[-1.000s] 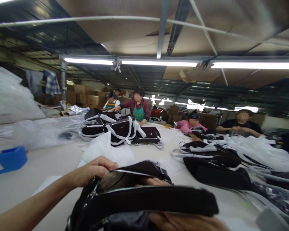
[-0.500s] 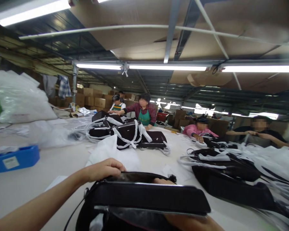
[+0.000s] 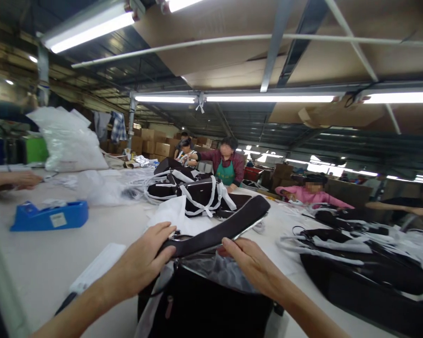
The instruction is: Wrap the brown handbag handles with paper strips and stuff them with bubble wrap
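Note:
A black bag (image 3: 211,300) stands unzipped at the bottom centre, with clear plastic (image 3: 232,272) showing in its mouth. Its zippered top flap (image 3: 225,225) is lifted and slants up to the right. My left hand (image 3: 150,256) grips the flap's left end between thumb and fingers. On the flap's lower zip edge, my right hand (image 3: 248,258) pinches with the thumb on top, its fingers partly hidden behind the edge. White wrapping hangs at the bag's left side.
A blue tape dispenser (image 3: 68,217) and a white item (image 3: 97,267) lie left on the table (image 3: 127,230). Black bags with white-wrapped straps (image 3: 197,195) are piled ahead, more (image 3: 366,281) at right. Another person's hand (image 3: 24,180) is at far left; several people work beyond.
The flap has been raised and tilted, opening the bag's mouth. My right hand has come out from behind and under the bag to the zip edge. The view has turned left.

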A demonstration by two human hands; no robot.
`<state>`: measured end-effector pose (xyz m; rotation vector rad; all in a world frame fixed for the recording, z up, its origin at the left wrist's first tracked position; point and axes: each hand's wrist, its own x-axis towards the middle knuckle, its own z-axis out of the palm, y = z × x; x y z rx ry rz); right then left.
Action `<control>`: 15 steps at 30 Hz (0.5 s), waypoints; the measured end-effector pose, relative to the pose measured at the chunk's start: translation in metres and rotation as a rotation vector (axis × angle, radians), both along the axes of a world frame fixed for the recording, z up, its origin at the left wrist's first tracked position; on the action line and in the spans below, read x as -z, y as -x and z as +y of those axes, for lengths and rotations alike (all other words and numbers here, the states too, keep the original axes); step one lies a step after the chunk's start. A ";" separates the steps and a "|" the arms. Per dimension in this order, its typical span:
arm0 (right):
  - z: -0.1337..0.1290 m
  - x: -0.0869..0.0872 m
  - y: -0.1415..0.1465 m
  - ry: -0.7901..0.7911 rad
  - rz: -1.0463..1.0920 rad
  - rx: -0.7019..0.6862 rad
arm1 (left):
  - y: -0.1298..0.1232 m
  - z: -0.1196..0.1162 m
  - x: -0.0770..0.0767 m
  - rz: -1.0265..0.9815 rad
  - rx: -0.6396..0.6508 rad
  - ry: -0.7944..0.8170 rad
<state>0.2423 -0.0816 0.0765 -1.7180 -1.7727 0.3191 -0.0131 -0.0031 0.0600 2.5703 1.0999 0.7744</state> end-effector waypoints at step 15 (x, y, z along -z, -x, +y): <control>-0.044 -0.012 -0.056 0.060 -0.403 -0.061 | 0.012 0.030 0.061 -0.166 0.015 -0.060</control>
